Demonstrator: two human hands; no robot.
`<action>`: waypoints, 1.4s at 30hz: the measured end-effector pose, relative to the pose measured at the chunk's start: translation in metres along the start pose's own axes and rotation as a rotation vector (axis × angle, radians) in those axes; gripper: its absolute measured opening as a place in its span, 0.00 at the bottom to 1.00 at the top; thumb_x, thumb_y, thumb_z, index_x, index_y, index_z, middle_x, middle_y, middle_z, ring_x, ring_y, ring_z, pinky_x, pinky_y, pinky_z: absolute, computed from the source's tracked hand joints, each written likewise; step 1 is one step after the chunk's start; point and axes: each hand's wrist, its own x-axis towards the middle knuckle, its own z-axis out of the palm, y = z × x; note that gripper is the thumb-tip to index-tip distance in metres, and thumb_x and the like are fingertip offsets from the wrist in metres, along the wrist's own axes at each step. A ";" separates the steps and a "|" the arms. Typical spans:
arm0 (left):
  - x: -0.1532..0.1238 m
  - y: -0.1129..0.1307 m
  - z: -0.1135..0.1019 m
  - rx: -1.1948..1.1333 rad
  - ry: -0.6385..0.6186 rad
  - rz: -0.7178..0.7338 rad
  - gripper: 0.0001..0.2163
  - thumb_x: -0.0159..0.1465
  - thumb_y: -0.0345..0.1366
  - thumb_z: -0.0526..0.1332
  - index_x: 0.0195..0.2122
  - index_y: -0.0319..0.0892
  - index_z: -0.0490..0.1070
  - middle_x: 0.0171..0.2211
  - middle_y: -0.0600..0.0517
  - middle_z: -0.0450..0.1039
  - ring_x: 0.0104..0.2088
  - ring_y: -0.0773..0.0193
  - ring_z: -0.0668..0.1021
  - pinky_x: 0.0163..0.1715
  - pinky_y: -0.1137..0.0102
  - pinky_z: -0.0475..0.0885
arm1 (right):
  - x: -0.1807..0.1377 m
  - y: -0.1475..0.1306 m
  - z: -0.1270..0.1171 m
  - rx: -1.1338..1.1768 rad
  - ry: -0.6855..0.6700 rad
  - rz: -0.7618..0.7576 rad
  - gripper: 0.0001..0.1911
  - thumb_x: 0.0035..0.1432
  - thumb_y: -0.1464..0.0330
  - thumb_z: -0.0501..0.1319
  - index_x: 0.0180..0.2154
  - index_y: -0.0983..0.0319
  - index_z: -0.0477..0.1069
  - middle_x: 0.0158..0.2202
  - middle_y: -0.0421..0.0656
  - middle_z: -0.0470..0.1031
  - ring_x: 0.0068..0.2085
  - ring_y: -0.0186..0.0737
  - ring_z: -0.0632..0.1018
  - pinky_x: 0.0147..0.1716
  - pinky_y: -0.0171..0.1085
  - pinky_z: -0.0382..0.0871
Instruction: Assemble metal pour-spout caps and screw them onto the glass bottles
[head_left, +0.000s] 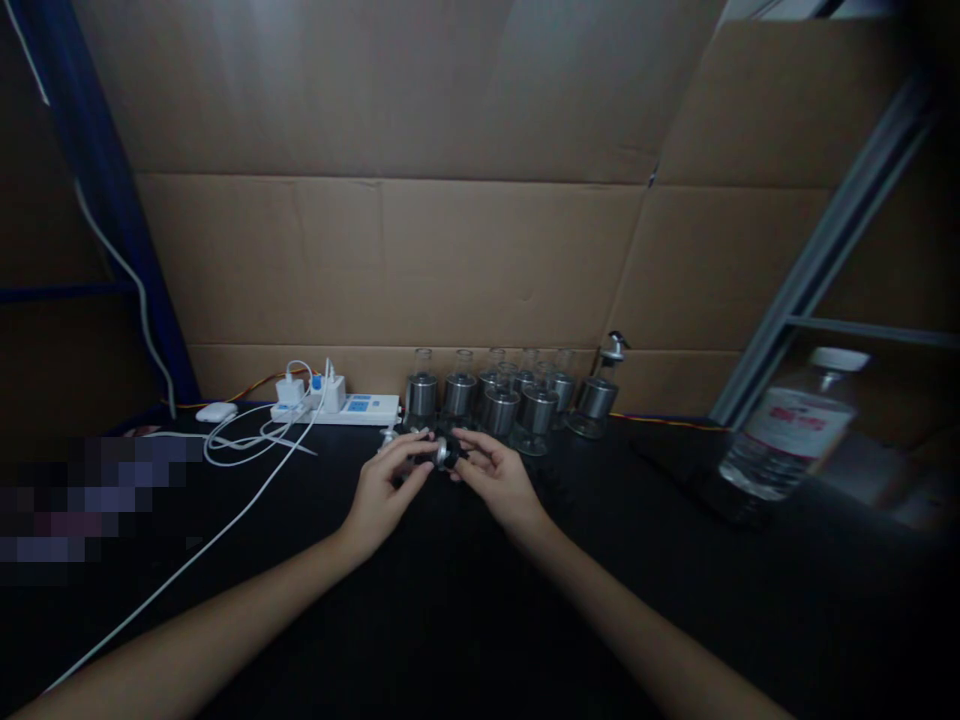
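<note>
Both hands meet in front of a group of bottles. Between my left hand [382, 490] and my right hand [501, 480] is a small silver-and-black bottle pourer top [444, 453], and the fingers of each hand are closed on it. Part of it is hidden by the fingertips. Just behind the left fingers a small silver piece [388, 436] shows in part. Several glass bottles with steel sleeves [501, 405] and open necks stand behind the hands. At the right end of the group, one bottle [598, 396] carries a silver top with a black spout [615, 345].
A white power strip [375, 408] with plugged chargers and looping white cables [247, 510] lies back left. To the right stands a large clear water bottle [791, 430] with a white cap. Cardboard panels [420, 260] close off the back of the black table [465, 620].
</note>
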 end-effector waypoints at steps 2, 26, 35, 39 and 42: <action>0.000 0.000 0.001 -0.044 0.029 -0.033 0.05 0.55 0.32 0.57 0.33 0.39 0.67 0.39 0.47 0.68 0.43 0.60 0.71 0.37 0.69 0.70 | 0.001 0.000 -0.001 -0.062 -0.021 -0.039 0.17 0.38 0.72 0.62 0.36 0.63 0.64 0.31 0.40 0.68 0.26 0.29 0.72 0.27 0.32 0.68; 0.003 -0.003 0.001 -0.521 -0.100 -0.407 0.16 0.50 0.30 0.62 0.42 0.37 0.68 0.32 0.49 0.74 0.31 0.63 0.76 0.30 0.70 0.72 | 0.000 -0.012 -0.017 -0.588 -0.208 -0.485 0.07 0.47 0.76 0.57 0.31 0.63 0.68 0.33 0.44 0.70 0.35 0.35 0.72 0.34 0.35 0.67; 0.002 -0.005 0.002 -0.535 -0.106 -0.457 0.20 0.47 0.28 0.64 0.43 0.36 0.68 0.32 0.49 0.75 0.30 0.63 0.76 0.33 0.68 0.71 | -0.001 -0.016 -0.017 -0.681 -0.261 -0.628 0.06 0.48 0.77 0.57 0.30 0.63 0.69 0.32 0.44 0.71 0.36 0.35 0.73 0.36 0.35 0.67; 0.003 -0.004 0.002 -0.506 -0.095 -0.443 0.19 0.47 0.29 0.64 0.42 0.35 0.68 0.31 0.49 0.75 0.30 0.64 0.76 0.34 0.67 0.71 | -0.001 -0.016 -0.017 -0.682 -0.278 -0.596 0.06 0.48 0.76 0.57 0.30 0.62 0.70 0.33 0.44 0.71 0.36 0.36 0.73 0.37 0.36 0.67; 0.002 -0.003 0.002 -0.501 -0.076 -0.453 0.21 0.46 0.29 0.64 0.43 0.36 0.67 0.32 0.49 0.74 0.30 0.64 0.76 0.35 0.66 0.71 | -0.001 -0.018 -0.016 -0.670 -0.271 -0.572 0.06 0.48 0.75 0.57 0.30 0.61 0.70 0.32 0.44 0.72 0.36 0.36 0.73 0.37 0.36 0.67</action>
